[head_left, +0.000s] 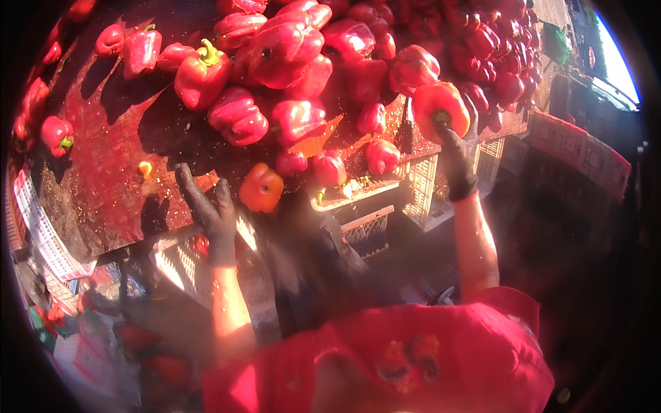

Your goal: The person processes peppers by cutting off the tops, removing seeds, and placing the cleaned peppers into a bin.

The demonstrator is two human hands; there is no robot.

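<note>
My right hand (457, 155), in a dark glove, grips a red-orange bell pepper (430, 100) at the table's near right edge. The stem end of that pepper faces my thumb. My left hand (212, 215), gloved too, has its fingers spread and holds nothing, over the near edge of the table. Just to the right of it sits an orange-red bell pepper (261, 188). Several red bell peppers lie beyond, among them one with a green stem (202, 76) and one by the near edge (329, 168).
A large pile of red peppers (482, 41) covers the far right of the stained table (103, 199). Below the near edge stand pale plastic crates (420, 189) and another crate (182, 265). A white crate (48, 224) leans at the left, and a reddish crate (582, 151) stands at right.
</note>
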